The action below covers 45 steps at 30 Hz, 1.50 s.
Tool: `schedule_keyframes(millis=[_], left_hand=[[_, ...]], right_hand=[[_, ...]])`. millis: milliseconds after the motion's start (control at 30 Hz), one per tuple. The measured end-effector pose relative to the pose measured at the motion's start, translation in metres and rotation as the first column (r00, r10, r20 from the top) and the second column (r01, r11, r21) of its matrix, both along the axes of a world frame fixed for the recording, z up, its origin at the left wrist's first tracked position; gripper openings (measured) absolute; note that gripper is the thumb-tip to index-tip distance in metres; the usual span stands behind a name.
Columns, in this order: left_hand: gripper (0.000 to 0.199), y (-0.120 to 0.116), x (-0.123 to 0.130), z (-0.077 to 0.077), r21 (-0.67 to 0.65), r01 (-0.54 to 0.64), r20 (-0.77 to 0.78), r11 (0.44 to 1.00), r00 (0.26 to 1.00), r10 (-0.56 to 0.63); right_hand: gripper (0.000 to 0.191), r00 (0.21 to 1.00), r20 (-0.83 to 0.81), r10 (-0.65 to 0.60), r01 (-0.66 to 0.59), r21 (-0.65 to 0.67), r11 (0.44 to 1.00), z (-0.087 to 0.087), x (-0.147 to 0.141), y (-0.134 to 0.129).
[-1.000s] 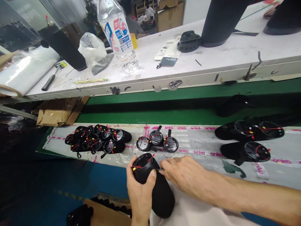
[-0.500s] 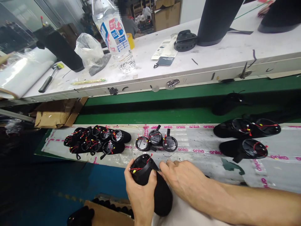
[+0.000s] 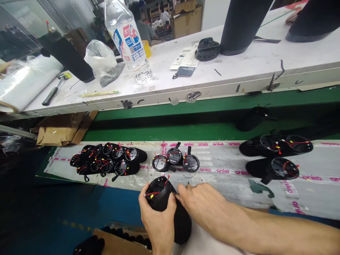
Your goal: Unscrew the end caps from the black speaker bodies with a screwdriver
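A black fabric-covered cylinder is tilted near the bottom centre, its open end up, with red wires and a yellow connector at the rim. My left hand is wrapped round that end, thumb on the near side. My right hand pinches a black strap at the rim's right side. Beyond my hands, a few round black parts with wires lie on the plastic-covered surface. Several similar black cylinders are grouped at the left, and more lie at the right.
A raised white shelf crosses the view, bearing a water bottle, a hammer, a plastic roll and large black cylinders. An open cardboard box stands below left. Another person's hand shows at the upper right.
Both hands and the held cylinder have shifted very slightly left in view. My left hand keeps its hold, and my right hand stays at the strap.
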<state>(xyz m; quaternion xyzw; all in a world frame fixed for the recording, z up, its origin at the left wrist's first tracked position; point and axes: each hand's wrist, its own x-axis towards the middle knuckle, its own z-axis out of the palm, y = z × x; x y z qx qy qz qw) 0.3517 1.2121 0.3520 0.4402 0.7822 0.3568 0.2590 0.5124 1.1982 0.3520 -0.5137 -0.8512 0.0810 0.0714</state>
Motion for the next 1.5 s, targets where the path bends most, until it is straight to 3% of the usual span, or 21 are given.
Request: schedule_keyframes(millis=[67,133,200,267,367,467,600,700,867,933,1033,1067,1200,1300,1367,1433,1500], left_hand=[[0.072,0.0,-0.005,-0.006,0.019,-0.002,0.068,1.0,0.998,0.0],[0.077,0.0,-0.011,-0.012,-0.008,-0.036,0.278,0.999,0.96,0.037],[0.091,0.0,-0.017,-0.018,-0.083,-0.06,0.551,0.995,0.829,0.096],[0.102,0.0,-0.019,-0.023,-0.128,-0.05,0.717,0.991,0.686,0.127],[0.1,0.0,-0.017,-0.025,-0.108,-0.065,0.765,0.992,0.631,0.125],[0.088,0.001,-0.013,-0.025,-0.098,-0.109,0.787,0.989,0.6,0.144],[0.08,0.003,-0.011,-0.024,-0.098,-0.06,0.803,0.993,0.585,0.115],[0.087,0.007,-0.011,-0.021,-0.08,0.015,0.785,0.997,0.618,0.054],[0.107,0.027,0.002,-0.009,-0.045,0.319,0.717,0.947,0.67,-0.192],[0.104,0.037,0.017,-0.003,-0.027,0.411,0.671,0.911,0.684,-0.288],[0.09,0.045,0.049,0.002,0.045,0.514,0.558,0.856,0.698,-0.449],[0.085,0.045,0.061,0.001,0.079,0.553,0.505,0.829,0.695,-0.512],[0.079,0.044,0.112,-0.014,0.13,0.745,0.227,0.654,0.62,-0.751],[0.087,0.047,0.145,-0.031,0.034,0.886,-0.023,0.462,0.463,-0.886],[0.09,0.053,0.162,-0.042,-0.062,0.929,-0.241,0.364,0.34,-0.909],[0.089,0.062,0.176,-0.052,-0.145,0.933,-0.4,0.33,0.25,-0.882],[0.085,0.072,0.186,-0.062,-0.187,0.922,-0.473,0.34,0.219,-0.853]], right_hand=[[0.014,0.997,-0.078,-0.006,0.0,-0.069,0.998,0.004,0.003,-0.002],[0.007,0.979,-0.2,-0.047,0.01,-0.182,0.983,0.012,0.008,-0.002],[0.018,0.939,-0.31,-0.15,0.046,-0.32,0.946,0.02,0.014,-0.001],[0.028,0.885,-0.357,-0.298,0.104,-0.472,0.876,0.024,0.022,0.001],[0.04,0.815,-0.345,-0.466,0.138,-0.666,0.733,0.023,0.032,0.003],[0.044,0.781,-0.343,-0.522,0.108,-0.749,0.654,0.018,0.038,0.003],[0.041,0.77,-0.375,-0.516,0.09,-0.736,0.671,0.015,0.04,0.004],[0.033,0.725,-0.451,-0.521,0.082,-0.694,0.715,0.018,0.037,0.009],[0.038,0.602,-0.608,-0.518,0.051,-0.617,0.785,0.021,0.049,0.017],[0.034,0.506,-0.637,-0.581,0.122,-0.614,0.78,0.017,0.064,0.017],[0.034,0.286,-0.683,-0.672,0.298,-0.603,0.74,0.01,0.101,0.014],[0.035,0.277,-0.67,-0.688,0.38,-0.582,0.719,0.008,0.116,0.014],[0.037,0.508,-0.401,-0.762,0.675,-0.365,0.641,0.007,0.187,0.026],[0.032,0.542,-0.248,-0.803,0.772,-0.231,0.592,0.004,0.241,0.051],[0.027,0.558,-0.128,-0.82,0.807,-0.145,0.572,-0.003,0.273,0.074],[0.023,0.58,-0.001,-0.814,0.81,-0.097,0.578,-0.013,0.298,0.099],[0.028,0.605,0.108,-0.789,0.796,-0.078,0.6,-0.025,0.314,0.124]])
